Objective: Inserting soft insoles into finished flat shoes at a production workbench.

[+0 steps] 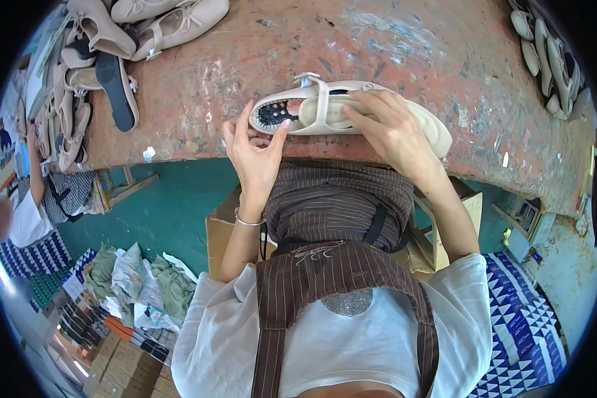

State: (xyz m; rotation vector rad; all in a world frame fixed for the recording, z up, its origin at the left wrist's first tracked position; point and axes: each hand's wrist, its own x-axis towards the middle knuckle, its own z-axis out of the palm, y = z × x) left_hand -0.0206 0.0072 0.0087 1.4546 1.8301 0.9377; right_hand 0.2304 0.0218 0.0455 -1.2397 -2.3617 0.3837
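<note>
The shoe (323, 99) lies along the table's (199, 93) near edge, toe to the right. Its upper looks finished; its insole (337, 114) seems only partly laid, with the black heel bed (268, 115) left bare. The heel is clasped between thumb and fingers by the left hand (255, 154). The toe end is covered by the right hand (395, 129) (whether anything is pinched cannot be told). More shoes are heaped far left (116, 93) and far right (544, 60).

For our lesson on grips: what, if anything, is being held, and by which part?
A shoe: the left hand holds its heel; the right hand touches its front by the opening, though whether it grips there is unclear.
</note>
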